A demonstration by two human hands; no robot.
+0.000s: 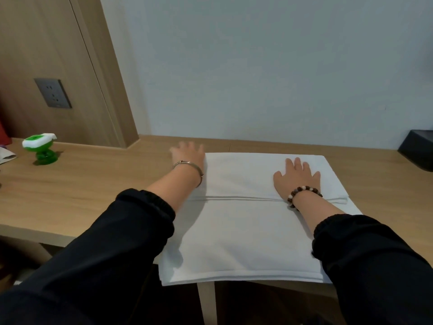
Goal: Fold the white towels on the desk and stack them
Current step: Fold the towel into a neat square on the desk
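1. Black sleeves (105, 254), pushed back on both forearms, lie nearest the viewer.
2. White towel (234, 235) is spread on the wooden desk (82, 191), its near edge overhanging the desk front. A folded layer covers its far half, with the layer's edge running across the middle.
3. Right hand (296, 177), bead bracelet (302, 193) at the wrist, rests flat on the folded layer, fingers straight and spread.
4. Left hand (188, 153), silver bangle (189, 167) at the wrist, is blurred, fingers extended, at the towel's far left corner.
5. Green-and-white toy (41, 146) stands at the desk's far left, well apart from the towel.
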